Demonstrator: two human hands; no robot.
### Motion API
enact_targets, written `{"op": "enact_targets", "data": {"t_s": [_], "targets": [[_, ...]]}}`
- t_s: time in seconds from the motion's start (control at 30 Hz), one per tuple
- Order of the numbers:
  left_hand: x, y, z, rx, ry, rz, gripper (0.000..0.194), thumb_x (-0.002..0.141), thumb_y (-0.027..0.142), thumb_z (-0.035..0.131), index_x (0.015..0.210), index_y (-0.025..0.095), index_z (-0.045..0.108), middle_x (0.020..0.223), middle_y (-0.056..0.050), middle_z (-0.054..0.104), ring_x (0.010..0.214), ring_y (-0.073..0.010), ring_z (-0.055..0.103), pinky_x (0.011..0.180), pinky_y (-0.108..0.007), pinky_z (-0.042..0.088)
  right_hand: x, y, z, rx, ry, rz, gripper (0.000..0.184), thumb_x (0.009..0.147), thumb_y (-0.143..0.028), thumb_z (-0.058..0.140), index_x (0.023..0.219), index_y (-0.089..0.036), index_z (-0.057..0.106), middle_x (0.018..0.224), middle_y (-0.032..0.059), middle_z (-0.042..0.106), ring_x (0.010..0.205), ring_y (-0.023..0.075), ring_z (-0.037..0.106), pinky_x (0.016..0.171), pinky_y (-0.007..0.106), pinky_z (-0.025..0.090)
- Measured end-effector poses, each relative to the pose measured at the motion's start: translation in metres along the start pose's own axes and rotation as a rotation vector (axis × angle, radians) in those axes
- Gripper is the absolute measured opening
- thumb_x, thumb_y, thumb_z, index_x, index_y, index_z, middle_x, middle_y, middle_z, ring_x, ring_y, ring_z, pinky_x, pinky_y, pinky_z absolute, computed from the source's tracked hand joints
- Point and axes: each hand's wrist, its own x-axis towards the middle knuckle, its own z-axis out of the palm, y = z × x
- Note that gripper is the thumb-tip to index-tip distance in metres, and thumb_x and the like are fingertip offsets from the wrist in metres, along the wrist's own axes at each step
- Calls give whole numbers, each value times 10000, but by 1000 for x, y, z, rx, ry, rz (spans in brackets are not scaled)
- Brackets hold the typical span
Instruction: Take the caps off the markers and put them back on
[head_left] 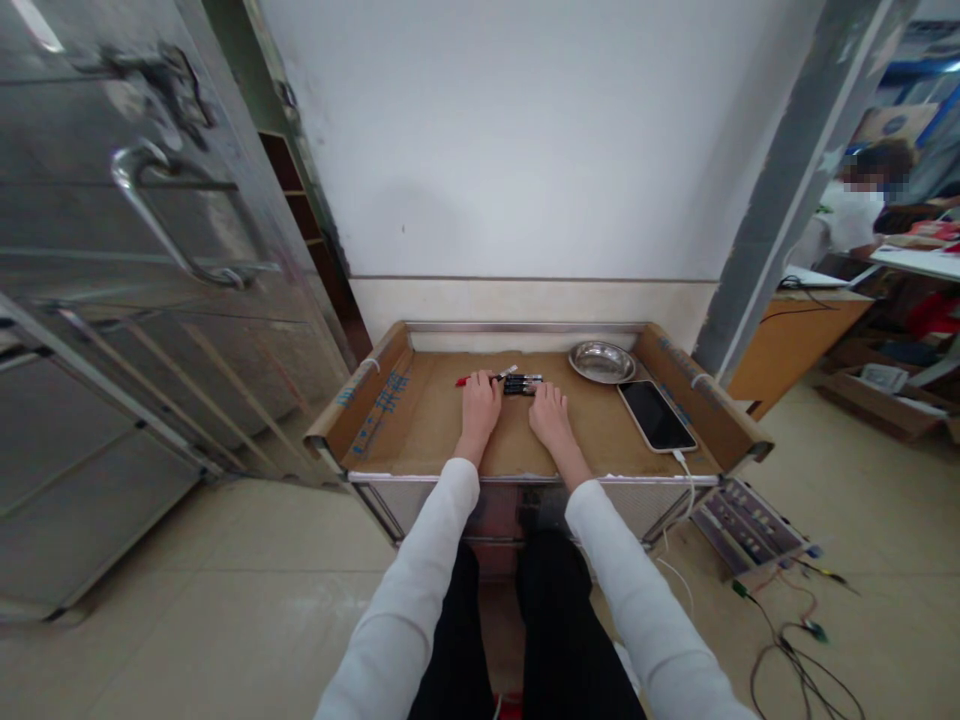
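Note:
My left hand (481,405) is closed around a slim marker with a red end (461,381). The red end sticks out to the left of the fingers, and a dark and white part shows on the right. Several black markers (523,380) lie side by side between my two hands on the cardboard-lined tray (435,435). My right hand (551,408) has its fingers curled at the right end of the nearest black marker, whose tip they hide. Small print on the markers is too fine to read.
A round metal dish (602,362) stands at the tray's back right. Nearer lies a dark-screened phone (657,416) with a white cable (686,475) running over the front edge. Rolled cardboard sides border the tray. A metal door (142,330) is left; a person (855,210) sits far right.

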Motion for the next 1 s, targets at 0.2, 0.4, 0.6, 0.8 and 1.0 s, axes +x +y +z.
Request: {"op": "enact_targets", "data": {"t_s": [0.2, 0.4, 0.6, 0.8, 1.0], "targets": [[-2, 7, -5, -169, -131, 292, 112, 897, 184, 428, 962, 179, 519, 951, -79, 583, 954, -200, 549, 906, -351, 442, 0, 5, 4, 108, 90, 59, 442, 832, -156, 414, 1267, -81, 396, 1200, 177, 540, 1073, 237, 467, 897, 342, 346], [-4, 9, -9, -205, -147, 291, 129, 912, 207, 429, 976, 183, 538, 977, -72, 589, 973, -190, 566, 924, -355, 457, 1, 8, 1, 146, 105, 101, 404, 848, -197, 438, 1243, -117, 415, 1146, 138, 547, 1037, 230, 480, 866, 337, 341], [-4, 8, -8, -362, -151, 238, 227, 904, 231, 475, 1125, 183, 495, 1100, -87, 598, 1002, -170, 595, 903, -326, 486, 2, 9, 3, 56, -12, 43, 223, 877, -257, 452, 1050, -179, 569, 1076, 113, 547, 999, 236, 465, 844, 342, 318], [-4, 6, -6, -380, -106, 200, 258, 909, 264, 483, 1149, 169, 479, 1122, -109, 600, 1040, -180, 590, 920, -327, 479, 3, 11, 8, 74, -40, 5, 243, 885, -287, 462, 1079, -188, 571, 1091, 103, 566, 1021, 237, 458, 842, 335, 305], [-3, 1, -5, -391, -40, 140, 254, 916, 298, 481, 1140, 179, 498, 1101, -98, 609, 954, -163, 607, 861, -304, 496, 4, 12, 10, 72, -21, -12, 221, 884, -297, 475, 1044, -194, 588, 1067, 92, 577, 994, 228, 463, 821, 322, 299]]}}
